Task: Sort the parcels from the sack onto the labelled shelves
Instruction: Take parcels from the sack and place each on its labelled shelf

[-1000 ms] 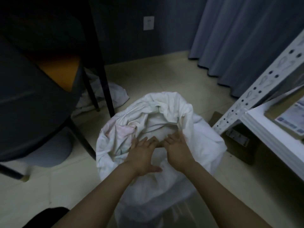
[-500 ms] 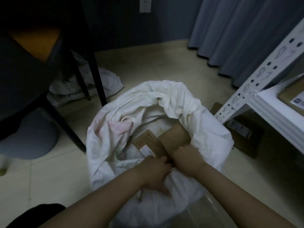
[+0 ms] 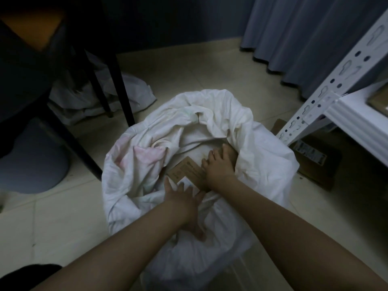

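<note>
A person bends over a white cloth sack [image 3: 262,164] standing open on the tiled floor [image 3: 63,217], its contents bound for the white metal shelving [image 3: 352,116] at right. The right hand [image 3: 219,166] curls its fingers over a brown cardboard parcel [image 3: 189,171] lying inside the sack's mouth (a white label shows at its near end). The left hand [image 3: 182,199], fingers straight and spread, presses down the near rim of the cloth. The step in hand appears to be the pick. Next, the parcel likely needs lifting clear of the folds and its label read before a shelf is chosen.
</note>
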